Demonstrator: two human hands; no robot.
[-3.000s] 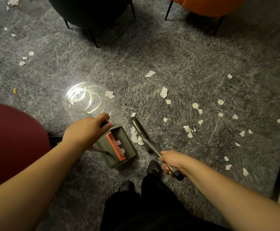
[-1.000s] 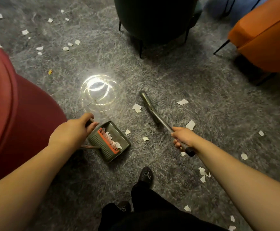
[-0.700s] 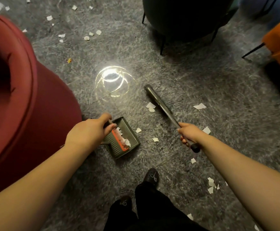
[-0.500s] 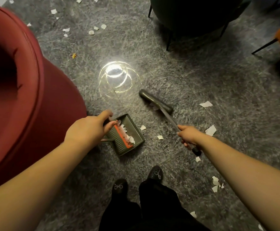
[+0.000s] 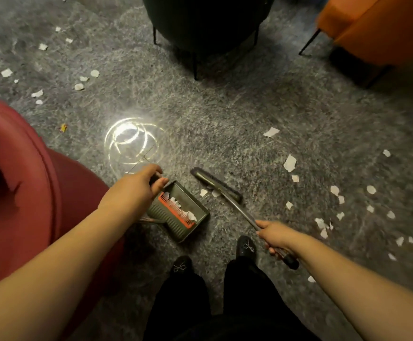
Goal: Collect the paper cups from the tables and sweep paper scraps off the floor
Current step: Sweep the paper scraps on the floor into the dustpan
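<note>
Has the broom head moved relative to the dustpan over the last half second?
Yes. The broom head has swung in toward the dustpan mouth, dragging two paper scraps along; the gap between head and pan has narrowed.

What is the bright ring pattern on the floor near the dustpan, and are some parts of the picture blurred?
Head view: the bright rings look like glare from an overhead lamp reflected on the glossy grey floor, just beyond the left hand; the broom head and the red chair look soft with motion blur; the wide lens bends both forearms outward at the lower corners.
</note>
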